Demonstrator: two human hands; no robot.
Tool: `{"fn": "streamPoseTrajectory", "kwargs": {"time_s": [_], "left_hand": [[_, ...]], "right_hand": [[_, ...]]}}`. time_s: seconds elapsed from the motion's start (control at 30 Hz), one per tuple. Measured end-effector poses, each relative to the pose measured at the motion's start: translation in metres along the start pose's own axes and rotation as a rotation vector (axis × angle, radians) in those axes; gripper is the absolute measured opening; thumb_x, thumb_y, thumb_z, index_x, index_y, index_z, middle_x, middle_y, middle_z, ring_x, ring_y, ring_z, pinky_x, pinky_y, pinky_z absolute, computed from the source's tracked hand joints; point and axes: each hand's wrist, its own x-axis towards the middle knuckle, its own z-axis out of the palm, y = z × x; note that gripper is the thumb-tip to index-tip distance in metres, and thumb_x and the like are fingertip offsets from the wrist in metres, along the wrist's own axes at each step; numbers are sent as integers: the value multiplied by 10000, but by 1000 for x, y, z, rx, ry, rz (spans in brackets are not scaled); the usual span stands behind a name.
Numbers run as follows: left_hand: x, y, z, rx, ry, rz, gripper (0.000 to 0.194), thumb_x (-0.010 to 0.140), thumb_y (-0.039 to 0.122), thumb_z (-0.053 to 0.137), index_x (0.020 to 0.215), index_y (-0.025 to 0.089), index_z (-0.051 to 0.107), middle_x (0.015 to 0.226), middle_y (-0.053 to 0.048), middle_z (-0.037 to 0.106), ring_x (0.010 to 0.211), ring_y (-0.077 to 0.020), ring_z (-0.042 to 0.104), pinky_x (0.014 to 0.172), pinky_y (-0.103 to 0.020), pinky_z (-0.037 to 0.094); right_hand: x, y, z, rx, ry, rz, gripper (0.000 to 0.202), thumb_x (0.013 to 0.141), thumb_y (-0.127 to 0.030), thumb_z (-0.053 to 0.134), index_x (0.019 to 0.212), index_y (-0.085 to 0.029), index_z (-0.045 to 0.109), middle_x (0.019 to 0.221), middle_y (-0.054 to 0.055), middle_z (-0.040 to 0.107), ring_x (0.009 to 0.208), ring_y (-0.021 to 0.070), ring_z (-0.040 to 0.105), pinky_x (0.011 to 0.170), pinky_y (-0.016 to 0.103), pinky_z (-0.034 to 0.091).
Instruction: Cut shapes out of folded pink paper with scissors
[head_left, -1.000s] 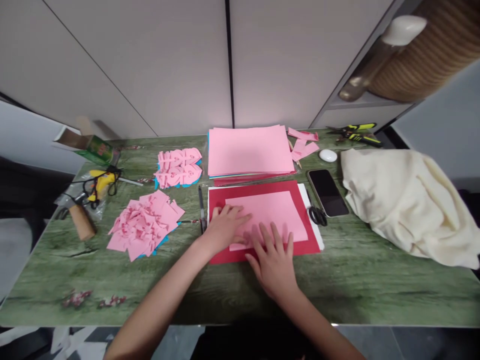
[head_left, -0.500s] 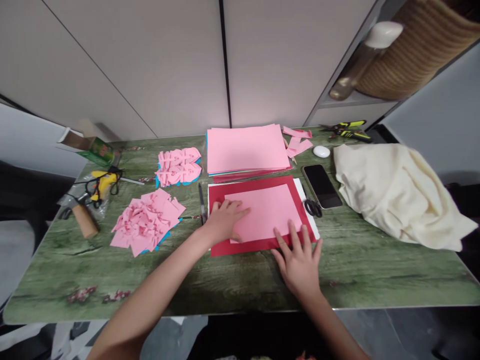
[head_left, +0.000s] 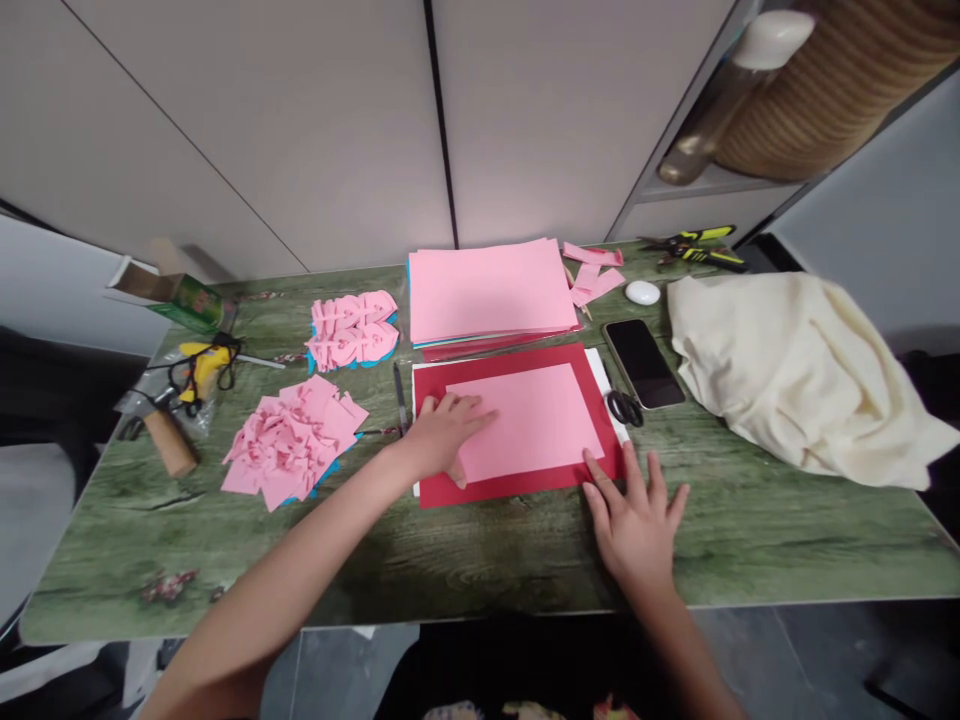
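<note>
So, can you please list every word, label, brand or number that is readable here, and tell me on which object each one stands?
No text here can be read.
Green box at the table's far left: has print on its side, too small and blurred to read.
Phone: screen dark, nothing shown.
Pink sheet under the left hand, and red sheet by the right hand: no print visible.
</note>
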Motion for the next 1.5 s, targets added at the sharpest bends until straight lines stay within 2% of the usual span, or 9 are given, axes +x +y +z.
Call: {"fn": "streamPoseTrajectory", "kwargs": {"time_s": [0.43,0.53,0.67,0.77,0.93,1.2,1.37,1.43,1.5], "left_hand": [[1,0,2,1,-4,9,1114,480,482,781,1407,338,180,1472,-100,226,1262,-408,192,955,-613,211],[1,1,1,8,-18,5,1106,484,485,778,1407,330,187,1474,-105,224,1265,-403,191,957,-605,210],[1,2,0,27,-17,2,1102,494,495,770,1408,326,179,1477,-109,214,1270,-396,185,954,-610,203],[1,3,0,35,-13,-7,1116,480,496,776,1407,329,177,1480,-107,203,1266,-398,190,941,-608,222],[1,4,0,33,-13,-6,1110,489,493,773,1409,323,175,1476,-118,214,1254,-395,210,937,-596,231],[4,0,5,-5,-2,21,1121,475,486,774,1413,292,192,1471,-146,217,1241,-437,217,907,-631,234],[-1,0,10,-58,68,48,1142,459,399,813,1412,288,193,1484,-150,187,1288,-406,211,974,-582,203],[-7,-1,13,-103,118,85,1145,475,368,816,1415,292,167,1494,-147,157,1321,-358,205,1026,-551,146],[-16,-1,15,-170,172,120,1085,537,373,787,1416,283,158,1491,-144,179,1345,-304,198,1063,-523,90]], "right_hand": [[-2,12,7,30,62,27,363,916,-369,408,1264,-328,502,1440,52,334,1308,343,248,992,660,148],[-2,-14,-1,44,84,5,450,900,-390,432,1331,-258,431,1457,105,289,1326,356,199,1002,652,127],[-5,-69,-8,181,-124,-400,471,850,-413,511,1310,-331,444,1467,55,284,1343,354,147,1023,623,132],[-5,-89,-5,206,-187,-442,427,858,-421,501,1277,-340,484,1451,65,316,1338,344,173,1027,618,122],[-2,-61,-6,166,-134,-237,365,859,-457,493,1215,-386,536,1485,17,244,1346,329,169,1034,610,107],[8,4,-7,5,47,52,291,893,-368,465,1105,-286,646,1472,56,269,1322,364,219,1020,644,109],[11,2,-11,61,107,-18,347,877,-378,488,1136,-185,615,1419,117,362,1323,346,238,1044,615,133],[14,-13,-11,135,107,-144,410,882,-354,484,1228,-140,535,1383,138,415,1320,314,264,1066,570,170],[17,-32,-9,217,28,-380,407,886,-327,483,1252,-152,512,1340,109,479,1319,285,284,1081,526,205]]}}
